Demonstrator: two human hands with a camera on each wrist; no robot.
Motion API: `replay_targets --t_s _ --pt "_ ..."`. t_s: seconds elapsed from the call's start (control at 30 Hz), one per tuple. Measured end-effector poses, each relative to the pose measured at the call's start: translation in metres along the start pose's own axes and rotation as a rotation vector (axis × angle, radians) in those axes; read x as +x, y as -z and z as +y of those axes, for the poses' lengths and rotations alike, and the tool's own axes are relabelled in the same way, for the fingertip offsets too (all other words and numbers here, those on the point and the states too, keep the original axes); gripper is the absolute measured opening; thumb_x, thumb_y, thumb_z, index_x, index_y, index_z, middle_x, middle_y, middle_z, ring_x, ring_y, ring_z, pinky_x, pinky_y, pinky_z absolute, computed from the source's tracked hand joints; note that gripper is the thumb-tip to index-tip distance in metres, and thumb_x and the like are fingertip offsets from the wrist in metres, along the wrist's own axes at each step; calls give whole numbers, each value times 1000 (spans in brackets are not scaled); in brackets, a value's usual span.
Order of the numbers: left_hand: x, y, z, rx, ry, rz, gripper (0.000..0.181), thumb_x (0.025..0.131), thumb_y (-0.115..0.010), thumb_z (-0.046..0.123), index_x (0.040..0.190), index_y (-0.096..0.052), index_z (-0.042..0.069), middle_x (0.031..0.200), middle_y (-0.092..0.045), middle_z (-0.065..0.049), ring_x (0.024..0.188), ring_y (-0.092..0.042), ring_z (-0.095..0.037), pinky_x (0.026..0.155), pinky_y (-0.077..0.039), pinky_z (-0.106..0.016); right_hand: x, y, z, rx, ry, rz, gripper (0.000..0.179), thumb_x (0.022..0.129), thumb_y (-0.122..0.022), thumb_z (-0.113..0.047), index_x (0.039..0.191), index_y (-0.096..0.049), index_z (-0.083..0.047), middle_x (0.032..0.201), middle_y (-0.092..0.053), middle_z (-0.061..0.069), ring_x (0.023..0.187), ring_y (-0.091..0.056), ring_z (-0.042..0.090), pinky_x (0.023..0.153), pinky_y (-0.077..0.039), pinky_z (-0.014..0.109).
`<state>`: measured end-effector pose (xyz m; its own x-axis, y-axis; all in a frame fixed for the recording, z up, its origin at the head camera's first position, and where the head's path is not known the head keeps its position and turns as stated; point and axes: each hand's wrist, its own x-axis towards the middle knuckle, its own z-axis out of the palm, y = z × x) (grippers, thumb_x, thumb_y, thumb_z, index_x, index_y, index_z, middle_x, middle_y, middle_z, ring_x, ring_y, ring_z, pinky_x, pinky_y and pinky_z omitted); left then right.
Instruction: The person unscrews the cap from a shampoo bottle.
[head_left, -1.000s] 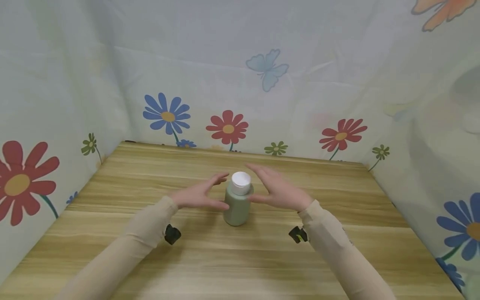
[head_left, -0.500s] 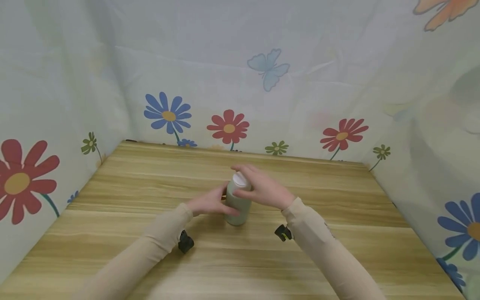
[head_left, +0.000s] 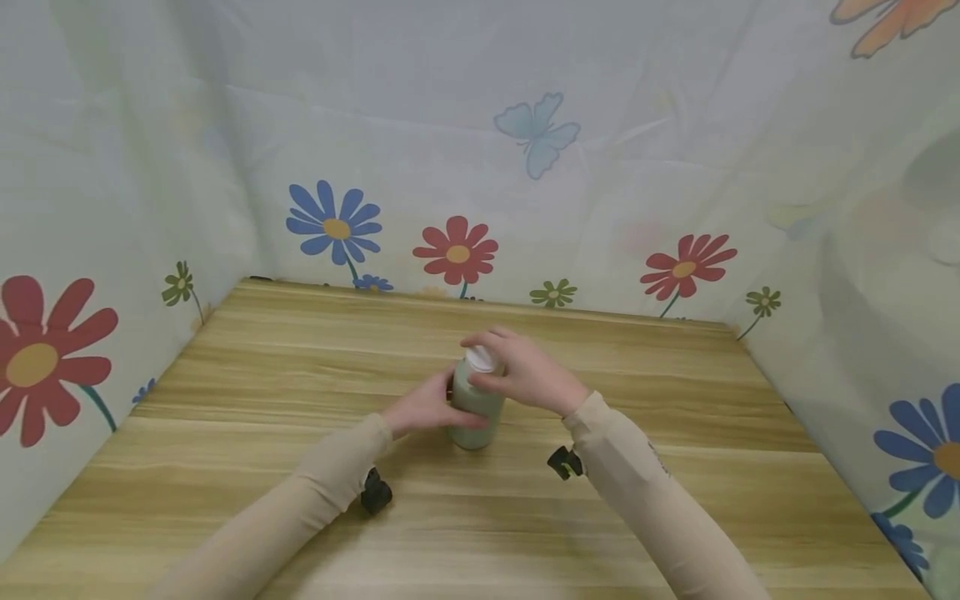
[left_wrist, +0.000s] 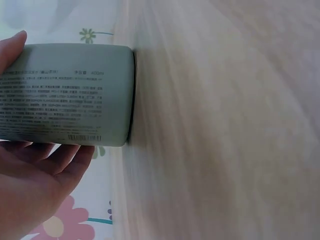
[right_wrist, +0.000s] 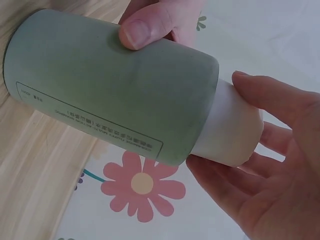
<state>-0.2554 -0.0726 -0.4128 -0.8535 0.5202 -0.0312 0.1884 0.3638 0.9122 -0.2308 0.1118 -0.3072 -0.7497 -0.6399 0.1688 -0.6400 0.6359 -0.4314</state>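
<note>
Right hand, fingers curled round white cap | left hand, fingers and thumb grasping green bottle | bottle upright on wooden table | beige sleeves on both arms | flowered white cloth with blue butterfly behind table

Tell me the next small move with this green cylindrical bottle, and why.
Probably try twisting the round white cap: the right grip is wrapped around it, while the left grip holds the green cylindrical bottle upright on the wooden table.
</note>
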Motion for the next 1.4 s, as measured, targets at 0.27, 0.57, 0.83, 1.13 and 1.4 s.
replay_targets --t_s 0.27,0.57,0.83,1.13,1.4 --pt "-1 4 5 86 -53 48 78 73 -85 30 137 -44 12 130 -58 -7 115 -57 -23 99 -47 -44 -4 2 2 24 4 50 43 88 -71 -19 128 -58 -11 126 -61 9 102 -60 22 86 -55 37" --pt "-5 11 12 171 -81 99 74 69 -86 36 131 -52 15 123 -62 -3 109 -60 -20 95 -50 -44 -7 6 3 41 1 70 44 88 -71 -19 129 -58 -10 128 -61 10 107 -60 24 89 -54 40" --pt "-10 18 23 227 -102 122 72 69 -86 38 129 -53 15 123 -62 -4 109 -60 -21 94 -51 -44 -7 11 3 59 40 98 44 87 -72 -18 127 -58 -8 128 -62 10 109 -60 23 90 -53 39" --pt "-13 19 29 279 -60 142 76 69 -86 37 133 -50 13 126 -61 -6 112 -59 -24 97 -50 -46 -5 12 1 64 -30 89 48 88 -71 -24 130 -56 -6 127 -62 9 103 -61 21 87 -54 37" --pt "-14 17 26 287 -61 143 75 68 -87 35 131 -52 13 126 -62 -5 112 -60 -23 97 -50 -45 -7 12 2 56 10 105 45 84 -76 -21 123 -60 -5 120 -65 9 100 -63 20 85 -56 34"
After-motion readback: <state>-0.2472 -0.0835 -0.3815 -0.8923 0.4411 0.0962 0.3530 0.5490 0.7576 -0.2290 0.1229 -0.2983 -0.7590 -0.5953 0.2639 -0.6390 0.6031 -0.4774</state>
